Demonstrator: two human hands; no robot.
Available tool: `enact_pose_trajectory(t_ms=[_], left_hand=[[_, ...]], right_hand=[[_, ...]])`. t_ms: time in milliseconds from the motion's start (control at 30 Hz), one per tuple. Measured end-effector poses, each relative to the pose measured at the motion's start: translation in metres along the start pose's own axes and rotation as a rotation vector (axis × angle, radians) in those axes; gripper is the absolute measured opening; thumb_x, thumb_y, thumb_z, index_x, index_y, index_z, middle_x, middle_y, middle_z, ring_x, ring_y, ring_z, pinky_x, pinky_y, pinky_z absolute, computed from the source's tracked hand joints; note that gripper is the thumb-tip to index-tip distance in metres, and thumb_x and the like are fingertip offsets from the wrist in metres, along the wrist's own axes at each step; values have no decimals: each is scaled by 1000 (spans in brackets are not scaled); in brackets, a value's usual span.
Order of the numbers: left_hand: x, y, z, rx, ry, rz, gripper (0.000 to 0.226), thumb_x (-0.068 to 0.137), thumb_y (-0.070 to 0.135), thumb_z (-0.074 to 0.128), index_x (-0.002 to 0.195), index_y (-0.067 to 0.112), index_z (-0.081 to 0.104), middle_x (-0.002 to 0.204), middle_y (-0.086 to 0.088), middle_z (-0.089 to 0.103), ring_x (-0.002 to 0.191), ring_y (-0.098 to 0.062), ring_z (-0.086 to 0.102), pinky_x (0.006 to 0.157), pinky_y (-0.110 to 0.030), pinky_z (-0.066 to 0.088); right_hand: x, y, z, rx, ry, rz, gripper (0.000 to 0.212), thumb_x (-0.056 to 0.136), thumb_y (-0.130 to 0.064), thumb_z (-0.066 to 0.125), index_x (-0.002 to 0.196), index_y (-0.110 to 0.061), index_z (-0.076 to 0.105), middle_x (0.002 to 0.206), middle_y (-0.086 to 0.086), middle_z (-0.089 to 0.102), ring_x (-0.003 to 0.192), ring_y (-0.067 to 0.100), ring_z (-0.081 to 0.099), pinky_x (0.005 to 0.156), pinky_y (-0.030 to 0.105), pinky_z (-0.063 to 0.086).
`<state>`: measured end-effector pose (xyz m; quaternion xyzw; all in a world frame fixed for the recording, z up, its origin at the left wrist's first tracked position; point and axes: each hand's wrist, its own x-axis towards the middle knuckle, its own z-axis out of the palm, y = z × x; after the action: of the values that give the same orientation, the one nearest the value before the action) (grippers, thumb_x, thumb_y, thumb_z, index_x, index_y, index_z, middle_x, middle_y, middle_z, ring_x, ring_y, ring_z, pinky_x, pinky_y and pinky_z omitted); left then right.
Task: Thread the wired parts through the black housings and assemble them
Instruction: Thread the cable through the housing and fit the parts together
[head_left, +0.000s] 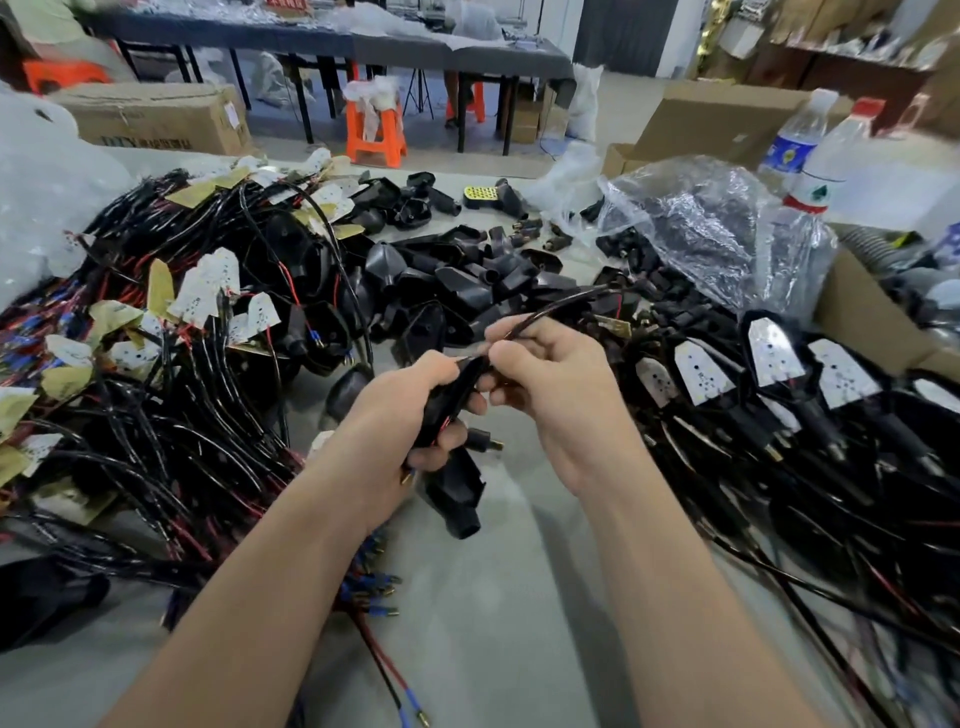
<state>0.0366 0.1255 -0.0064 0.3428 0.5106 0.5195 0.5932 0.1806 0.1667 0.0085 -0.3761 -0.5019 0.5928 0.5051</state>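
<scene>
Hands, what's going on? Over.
Left hand grips black housing. Right hand pinches wire. Wire pile crowds the left side.

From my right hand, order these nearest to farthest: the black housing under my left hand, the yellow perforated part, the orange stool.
1. black housing, under the left hand, just beside the right hand.
2. yellow perforated part, far side of the table.
3. orange stool, beyond the table.
</scene>
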Motion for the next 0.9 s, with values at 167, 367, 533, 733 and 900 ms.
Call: enact_pose_trajectory(t_ms=[167,367,533,733,900], left_hand=[[-2,3,3,-145,160,43,35,105,27,48,96,4,73,86,-14,76,61,-20,68,42,-25,49],[2,2,-5,-195,36,80,31,106,25,49,116,7,72,113,-13,77,99,-23,77,78,-29,63],[1,-1,-12,-117,-106,178,37,97,27,49,122,17,74,125,-7,74,118,-20,70,88,-28,59],[4,0,-21,-23,-12,180,33,100,23,48,122,19,73,119,-3,76,114,-15,71,92,-36,54],[2,2,-21,14,-21,190,31,86,25,58,107,27,81,118,-4,77,112,-17,72,89,-35,53]], right_hand=[[-3,-5,-2,-25,121,-81,19,98,5,55,87,-9,64,69,6,70,59,18,65,59,26,55],[-9,-9,-2,67,135,-223,19,98,3,57,87,-11,65,72,9,72,58,20,66,57,27,55],[-9,-9,0,-25,184,-329,24,95,3,59,83,-17,65,72,17,70,57,22,66,57,28,55],[-9,-8,-4,-50,230,-361,22,94,3,58,86,-16,64,73,14,71,58,23,65,57,29,55],[-9,-4,-2,-78,242,-347,19,96,4,58,89,-12,64,72,10,71,58,24,65,58,31,57]])
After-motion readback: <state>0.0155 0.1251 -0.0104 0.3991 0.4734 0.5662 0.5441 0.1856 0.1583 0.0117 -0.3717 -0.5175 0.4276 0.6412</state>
